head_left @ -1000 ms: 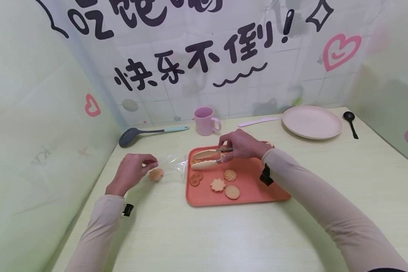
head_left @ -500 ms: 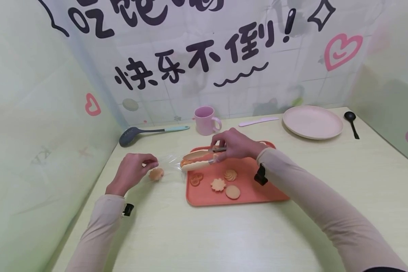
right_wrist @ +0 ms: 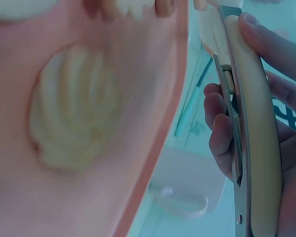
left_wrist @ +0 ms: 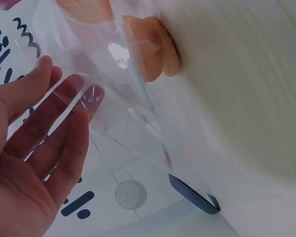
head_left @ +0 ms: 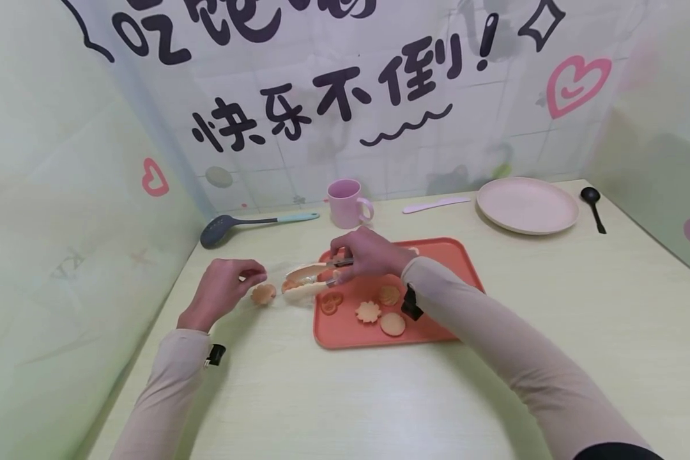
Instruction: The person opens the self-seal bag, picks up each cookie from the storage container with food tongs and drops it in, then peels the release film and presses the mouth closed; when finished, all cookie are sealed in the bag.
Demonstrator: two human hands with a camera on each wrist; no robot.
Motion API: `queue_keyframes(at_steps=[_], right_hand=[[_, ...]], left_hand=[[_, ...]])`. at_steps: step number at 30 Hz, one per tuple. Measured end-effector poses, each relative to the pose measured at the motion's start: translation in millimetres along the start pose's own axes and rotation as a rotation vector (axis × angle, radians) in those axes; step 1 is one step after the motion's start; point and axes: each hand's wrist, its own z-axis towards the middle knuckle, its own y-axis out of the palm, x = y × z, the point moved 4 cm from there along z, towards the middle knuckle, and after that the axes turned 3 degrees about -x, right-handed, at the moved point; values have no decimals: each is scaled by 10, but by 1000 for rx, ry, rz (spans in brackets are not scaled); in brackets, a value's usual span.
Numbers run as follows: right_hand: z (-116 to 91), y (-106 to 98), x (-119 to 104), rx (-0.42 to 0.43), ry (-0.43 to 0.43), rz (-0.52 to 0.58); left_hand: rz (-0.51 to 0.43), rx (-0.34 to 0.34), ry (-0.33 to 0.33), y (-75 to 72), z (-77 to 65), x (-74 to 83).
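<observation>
My left hand (head_left: 225,289) pinches the edge of a clear plastic bag (left_wrist: 113,94) on the table. A brown, scalloped toy pastry (head_left: 263,294) lies just beyond those fingertips; in the left wrist view it shows through or beside the film. With my right hand (head_left: 374,255) I grip food tongs (right_wrist: 254,118), which have pale beige handles and metal arms. Their broad beige tips reach left past the tray edge, over the bag. A brownish piece (head_left: 292,285) shows between the tips, its kind unclear.
Several toy biscuits, among them a swirl biscuit (right_wrist: 76,108) and a heart-shaped pretzel (head_left: 331,303), lie on the orange tray (head_left: 431,255). Behind stand a slotted spoon (head_left: 221,229), pink mug (head_left: 345,203), pink knife (head_left: 437,205), plate (head_left: 526,204) and black spoon (head_left: 591,198).
My right hand has carried the tongs leftward from above the tray to over the bag, with the brownish piece between the tips. The left hand has stayed in place.
</observation>
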Motion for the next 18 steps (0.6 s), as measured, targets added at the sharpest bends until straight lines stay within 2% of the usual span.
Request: queue_keyframes(at_steps=[9,18], right_hand=[[94,93,-118,-22,9,-111],[104,125,-142,-29,33,-112]], left_hand=[[-3,-14,-3,11,9,10],[-11,-9,12,25,16,15]])
